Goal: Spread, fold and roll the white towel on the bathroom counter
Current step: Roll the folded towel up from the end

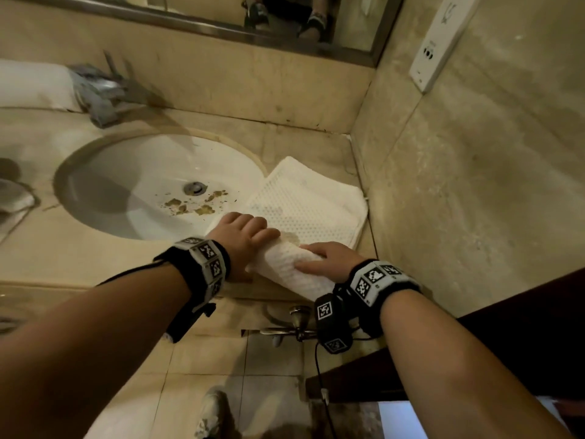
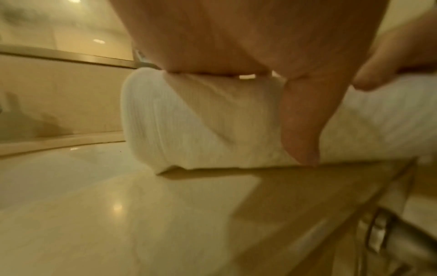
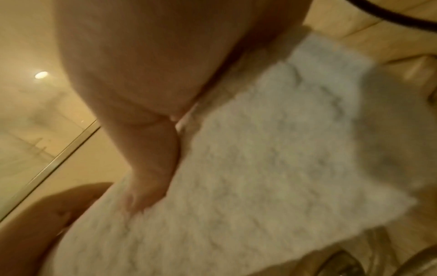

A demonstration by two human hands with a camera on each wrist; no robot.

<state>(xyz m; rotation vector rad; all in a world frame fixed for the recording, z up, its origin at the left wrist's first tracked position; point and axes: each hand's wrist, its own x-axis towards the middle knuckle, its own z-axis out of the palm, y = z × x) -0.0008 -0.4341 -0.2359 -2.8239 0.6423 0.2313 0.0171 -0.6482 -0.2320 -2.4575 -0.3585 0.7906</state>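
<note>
The white towel [image 1: 304, 213] lies on the beige stone bench [image 1: 79, 258], in the corner between the round sink [image 1: 152, 185] and the side wall. Its near end is wound into a thick roll, and the rest lies flat beyond the roll, stretching toward the wall, with a faint yellowish stain just past the roll.

Both hands sit on the roll. The left hand [image 1: 243, 236] is at the sink-side end, fingers curled over the top and thumb pressed down against the near face (the left wrist view shows this plainly, blurred as it is). The right hand [image 1: 329, 258] covers the other end, fingers bent over the top of the cloth and thumb laid along its near side, so it too grips the roll. The two hands are close but not touching.

The sink basin holds brownish specks around its metal drain [image 1: 195, 188]. A chrome faucet [image 1: 98, 93] stands behind the basin, under a framed mirror [image 1: 221, 30]. A white socket plate [image 1: 440, 45] is fixed on the right wall.
</note>
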